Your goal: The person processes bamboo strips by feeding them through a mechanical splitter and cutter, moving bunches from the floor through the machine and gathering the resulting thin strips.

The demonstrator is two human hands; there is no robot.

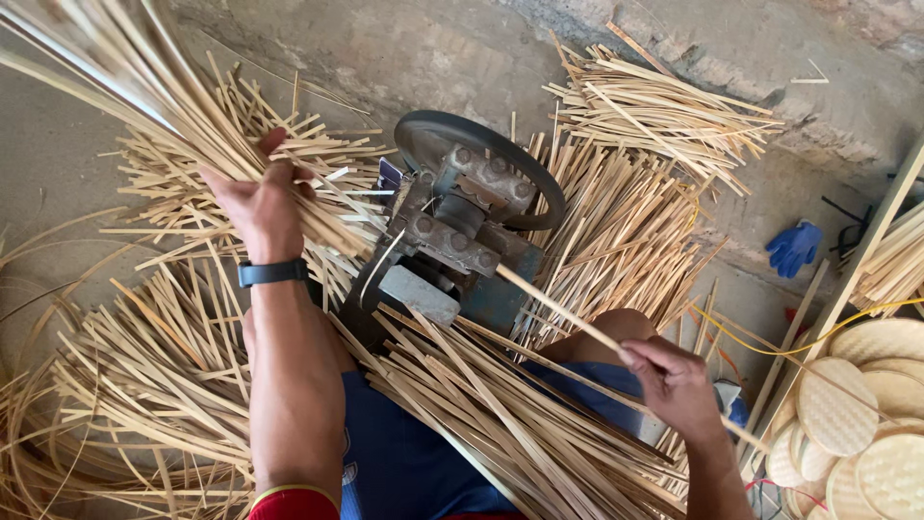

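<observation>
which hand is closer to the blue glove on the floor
Right. The right hand, holding a bamboo strip, is below and left of the blue glove. The left hand grips a bundle of strips far across the machine.

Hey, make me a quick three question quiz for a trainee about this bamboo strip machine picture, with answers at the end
1. True or false: the left hand grips a bundle of bamboo strips.
2. What does the right hand hold? A) a blue glove B) a single strip C) a woven disc
3. What is worn on the left wrist?

Key
1. True.
2. B: a single strip, its far end at the machine. The blue glove lies on the floor; the woven discs are stacked at the right.
3. A dark wristband.
</observation>
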